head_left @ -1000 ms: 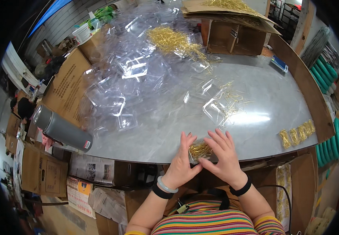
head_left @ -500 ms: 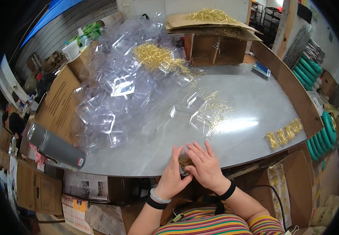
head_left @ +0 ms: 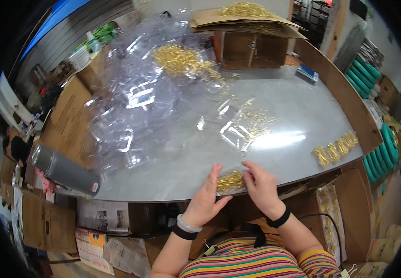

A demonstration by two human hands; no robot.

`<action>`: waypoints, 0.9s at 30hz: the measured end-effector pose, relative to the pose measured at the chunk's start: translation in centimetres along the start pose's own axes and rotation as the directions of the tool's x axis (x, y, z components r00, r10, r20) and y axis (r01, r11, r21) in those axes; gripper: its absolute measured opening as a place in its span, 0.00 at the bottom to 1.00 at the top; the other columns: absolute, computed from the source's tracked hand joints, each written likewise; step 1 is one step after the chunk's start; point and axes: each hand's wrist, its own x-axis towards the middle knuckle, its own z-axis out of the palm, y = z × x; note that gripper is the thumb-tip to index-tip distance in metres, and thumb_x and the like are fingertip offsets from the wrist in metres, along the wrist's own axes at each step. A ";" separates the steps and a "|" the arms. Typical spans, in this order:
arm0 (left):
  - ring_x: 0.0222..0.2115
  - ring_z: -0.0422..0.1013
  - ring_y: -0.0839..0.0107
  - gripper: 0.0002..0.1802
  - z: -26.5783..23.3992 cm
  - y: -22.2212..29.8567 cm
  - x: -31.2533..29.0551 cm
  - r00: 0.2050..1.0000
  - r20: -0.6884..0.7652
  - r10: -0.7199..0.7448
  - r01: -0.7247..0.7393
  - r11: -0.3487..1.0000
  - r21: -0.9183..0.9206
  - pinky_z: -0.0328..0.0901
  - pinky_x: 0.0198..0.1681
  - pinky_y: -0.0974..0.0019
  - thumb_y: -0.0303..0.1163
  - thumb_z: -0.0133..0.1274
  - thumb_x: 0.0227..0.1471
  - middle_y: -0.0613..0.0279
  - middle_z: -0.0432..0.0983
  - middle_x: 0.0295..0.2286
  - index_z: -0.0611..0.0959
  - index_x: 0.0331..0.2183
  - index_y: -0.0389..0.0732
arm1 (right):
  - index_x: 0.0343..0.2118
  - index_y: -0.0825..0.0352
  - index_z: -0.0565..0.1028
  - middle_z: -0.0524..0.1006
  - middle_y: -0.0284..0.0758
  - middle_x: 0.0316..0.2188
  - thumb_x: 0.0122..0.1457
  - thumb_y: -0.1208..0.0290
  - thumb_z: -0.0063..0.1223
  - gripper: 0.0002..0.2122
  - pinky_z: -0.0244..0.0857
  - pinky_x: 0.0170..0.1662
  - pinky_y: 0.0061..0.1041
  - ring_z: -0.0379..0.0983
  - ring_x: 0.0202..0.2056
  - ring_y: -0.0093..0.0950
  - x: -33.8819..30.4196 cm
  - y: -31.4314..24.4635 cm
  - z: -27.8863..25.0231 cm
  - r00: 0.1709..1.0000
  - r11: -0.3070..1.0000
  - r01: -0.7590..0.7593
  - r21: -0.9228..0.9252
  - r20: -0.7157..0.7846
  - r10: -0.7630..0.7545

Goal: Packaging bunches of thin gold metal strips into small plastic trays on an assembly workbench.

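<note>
A clear plastic box packed with thin gold wire pieces [head_left: 230,182] lies at the near table edge, between my two hands. My left hand [head_left: 206,192] rests along its left end, fingers stretched out and thumb apart. At the box's right end is my right hand [head_left: 261,187], its index finger and thumb apart, its other fingers partly hidden; whether it touches the box is hard to tell. Beyond them, loose gold wire pieces [head_left: 256,121] lie scattered next to an open clear plastic box [head_left: 234,135].
A big heap of clear plastic boxes [head_left: 140,99] covers the left, with a gold wire pile [head_left: 177,59] on it. Several filled bundles [head_left: 335,150] line the right edge. A grey bottle [head_left: 66,171] stands left; a cardboard box [head_left: 253,48] stands at the back.
My hands were cupped close together over the box; now the right hand has drawn away to the right, and the gold wire between them shows more fully. The view has shifted slightly.
</note>
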 end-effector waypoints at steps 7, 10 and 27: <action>0.65 0.53 0.43 0.62 -0.3 0.7 0.1 1.000 0.007 -0.015 0.014 0.996 0.084 0.55 0.65 0.52 0.36 0.73 0.40 0.40 0.53 0.65 0.51 0.67 0.34 | 0.48 0.70 0.76 0.79 0.40 0.26 0.61 0.77 0.56 0.13 0.70 0.28 0.25 0.76 0.23 0.26 -0.9 2.2 -1.3 0.992 0.998 -0.028 0.052 -0.123 0.035; 0.64 0.55 0.41 0.59 0.0 0.6 -0.1 0.999 -0.034 -0.015 0.019 0.993 0.120 0.57 0.64 0.52 0.37 0.71 0.43 0.38 0.53 0.64 0.53 0.66 0.32 | 0.49 0.73 0.74 0.78 0.33 0.25 0.63 0.77 0.53 0.13 0.69 0.23 0.18 0.73 0.21 0.16 -2.4 3.0 -5.4 0.934 0.941 -0.276 0.198 -0.174 0.311; 0.62 0.58 0.43 0.50 -0.2 0.2 -0.7 0.990 -0.091 -0.103 0.116 0.983 0.144 0.56 0.64 0.53 0.36 0.66 0.50 0.36 0.58 0.61 0.57 0.65 0.31 | 0.47 0.71 0.72 0.72 0.34 0.31 0.61 0.75 0.57 0.13 0.65 0.32 0.23 0.68 0.28 0.24 -4.3 5.7 -12.4 0.831 0.974 -0.199 -0.109 -0.546 0.108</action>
